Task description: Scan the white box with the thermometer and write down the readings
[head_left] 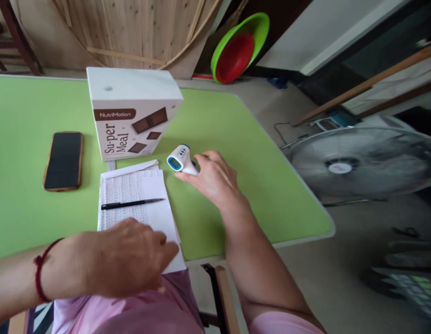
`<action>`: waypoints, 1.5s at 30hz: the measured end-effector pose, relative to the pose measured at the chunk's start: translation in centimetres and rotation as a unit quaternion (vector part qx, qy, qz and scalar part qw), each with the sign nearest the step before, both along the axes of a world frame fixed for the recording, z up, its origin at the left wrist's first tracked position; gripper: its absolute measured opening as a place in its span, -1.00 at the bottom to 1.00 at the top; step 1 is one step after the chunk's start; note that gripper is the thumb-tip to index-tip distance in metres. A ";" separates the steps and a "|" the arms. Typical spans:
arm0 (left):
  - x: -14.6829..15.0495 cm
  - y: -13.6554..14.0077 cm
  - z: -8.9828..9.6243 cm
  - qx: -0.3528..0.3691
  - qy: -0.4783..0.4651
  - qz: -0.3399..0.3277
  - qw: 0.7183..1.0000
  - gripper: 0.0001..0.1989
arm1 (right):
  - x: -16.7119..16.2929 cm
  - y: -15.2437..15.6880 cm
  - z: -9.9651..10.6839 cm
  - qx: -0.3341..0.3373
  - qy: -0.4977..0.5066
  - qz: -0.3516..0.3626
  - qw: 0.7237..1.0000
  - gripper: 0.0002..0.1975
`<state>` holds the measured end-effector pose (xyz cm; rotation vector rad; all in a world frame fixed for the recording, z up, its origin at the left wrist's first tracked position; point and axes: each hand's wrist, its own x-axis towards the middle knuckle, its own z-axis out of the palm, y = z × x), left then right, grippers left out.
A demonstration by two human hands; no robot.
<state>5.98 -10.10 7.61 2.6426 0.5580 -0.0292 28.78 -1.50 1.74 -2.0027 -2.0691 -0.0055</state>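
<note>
A white and blue infrared thermometer (180,158) is at the middle of the green table, its small screen turned toward me. My right hand (215,176) has its thumb and fingers around the thermometer's handle. Above the near end of an open notebook (154,185) hangs my left hand (125,260), a red cord at its wrist. Its fingers curl downward, blurred and partly hidden, so what they hold, if anything, does not show. Across the handwritten page lies a black pen (126,204), its tip pointing right.
A white NutriMotion box (131,116) stands behind the notebook. Left of it lies a phone (64,160), screen up, on the green table (271,185). Beyond the table's right edge is a large fan (340,162); green and red basins (236,55) lean at the back.
</note>
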 end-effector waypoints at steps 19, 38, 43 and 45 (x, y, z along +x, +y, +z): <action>2.2 -1.2 -4.3 0.245 0.030 0.119 0.962 -0.68 | -3.8 -2.4 -2.3 0.136 0.493 0.160 0.844 -0.90; 1.4 0.2 -3.9 0.240 0.159 0.173 0.942 -0.33 | -6.3 -1.5 -3.6 0.108 0.384 0.159 0.903 -0.84; 1.3 -0.3 -4.2 0.244 0.132 0.186 0.943 -0.40 | -6.2 -1.8 -3.5 0.105 0.370 0.157 0.910 -0.86; 1.1 -0.4 -4.5 0.243 0.123 0.188 0.944 -0.40 | -6.1 -1.8 -3.5 0.097 0.360 0.151 0.916 -0.85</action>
